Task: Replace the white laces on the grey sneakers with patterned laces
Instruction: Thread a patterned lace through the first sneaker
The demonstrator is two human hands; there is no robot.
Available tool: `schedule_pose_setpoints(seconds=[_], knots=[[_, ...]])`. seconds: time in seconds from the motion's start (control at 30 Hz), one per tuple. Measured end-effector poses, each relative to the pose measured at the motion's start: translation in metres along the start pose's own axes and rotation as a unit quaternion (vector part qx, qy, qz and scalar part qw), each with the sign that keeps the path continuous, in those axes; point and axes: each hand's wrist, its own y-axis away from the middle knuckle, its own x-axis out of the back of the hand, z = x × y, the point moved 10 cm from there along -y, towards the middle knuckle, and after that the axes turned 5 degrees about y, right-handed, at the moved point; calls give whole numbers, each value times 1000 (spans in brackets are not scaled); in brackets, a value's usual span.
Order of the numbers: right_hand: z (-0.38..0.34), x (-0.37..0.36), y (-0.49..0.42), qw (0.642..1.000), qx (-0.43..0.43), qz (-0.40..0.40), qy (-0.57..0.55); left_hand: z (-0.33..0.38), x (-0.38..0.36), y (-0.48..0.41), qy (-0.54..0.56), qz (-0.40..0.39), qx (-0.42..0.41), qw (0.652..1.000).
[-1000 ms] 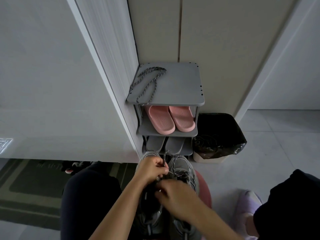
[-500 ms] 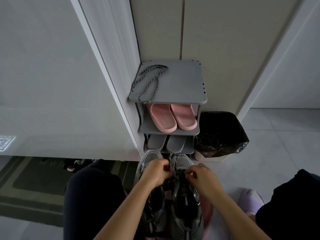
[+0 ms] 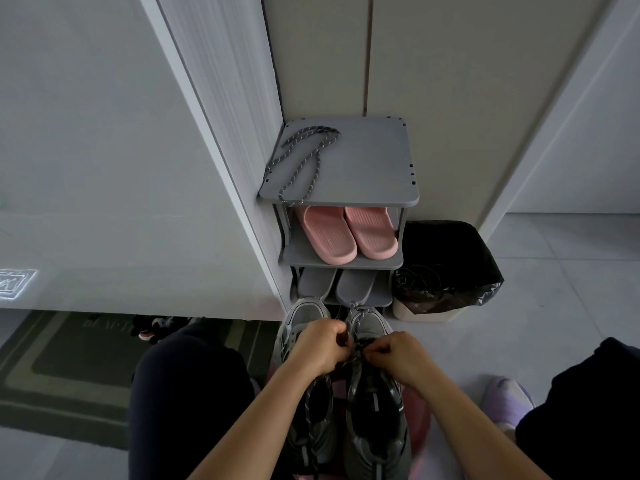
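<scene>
**Lacing at the Right-Side Shoe: Hazards and Clearances**

Worked over the pair of grey mesh sneakers (image 3: 370,323), set side by side, toes away, on a low pink rounded seat (image 3: 419,415) between the knees. Pinched a dark lace (image 3: 356,355) at the throat of the right-side shoe with the left hand (image 3: 320,344), fingers curled tight, and with the right hand (image 3: 398,358), fingertips closed on the strand. Could not tell the pattern at the pinch in the dim light.

Hazards, as judged: could have skipped an eyelet or drawn uneven ends, owing to eyelets hidden under knuckles; could have tipped a shoe off the seat edge under a hard tug.

Had little side room between the dark-clothed knees, with a lilac slipper (image 3: 507,398) near on the right. Kept open tiled floor (image 3: 554,306) beyond it. Faced a grey three-tier plastic shoe rack (image 3: 367,168) just past the toes, a black-bagged bin (image 3: 446,258) just beside it. Located the speckled grey-and-white patterned lace (image 3: 316,154) on the top shelf, left side, one end over the front edge, well apart from both hands.
</scene>
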Motion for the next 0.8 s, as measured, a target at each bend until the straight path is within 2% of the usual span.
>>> schedule_pose_setpoints(seconds=[0.23, 0.43, 0.57, 0.7, 0.8], knots=[[-1, -9, -6, 999, -12, -50, 6, -5, -8, -3, 35, 3, 33, 999], [4, -10, -6, 999, -12, -35, 3, -1, -5, 3, 40, -26, 35, 998], [0, -6, 2, 999, 23, 15, -30, -2, -11, 16, -102, -61, 45, 992], [11, 3, 7, 991, 4, 63, -120, -5, -8, 17, -117, -34, 44, 992], [37, 17, 15, 963, -37, 101, -246, -9, -4, 17, -92, -21, 46, 994]])
